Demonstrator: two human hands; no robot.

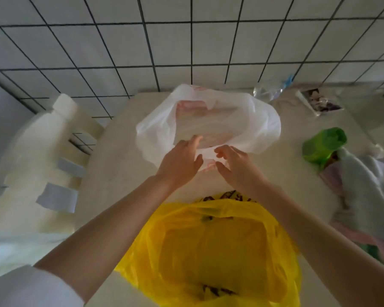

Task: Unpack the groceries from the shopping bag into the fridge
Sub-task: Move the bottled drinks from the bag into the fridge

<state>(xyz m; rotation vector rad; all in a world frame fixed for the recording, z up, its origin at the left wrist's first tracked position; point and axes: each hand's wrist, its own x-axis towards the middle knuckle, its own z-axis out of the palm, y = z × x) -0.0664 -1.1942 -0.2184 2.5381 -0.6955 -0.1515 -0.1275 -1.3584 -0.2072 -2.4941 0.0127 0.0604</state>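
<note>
A white plastic bag [262, 120] lies with its mouth open on the pale counter [120, 165], pinkish contents dimly showing inside. My left hand [180, 162] reaches to the bag's near rim, fingers fairly straight over the edge. Beside it, my right hand [237, 167] has curled fingers and thumb around the same rim. Closer to me, a yellow plastic bag [208, 247] with dark print stands open under my forearms; what it holds is hard to make out.
A large white plastic jug [38, 156] stands at the left counter edge. On the right lie a green packet [324, 145], crumpled pale bags [364, 185], a printed packet [319, 100] and clear wrapping [268, 89]. A tiled wall [186, 41] is behind.
</note>
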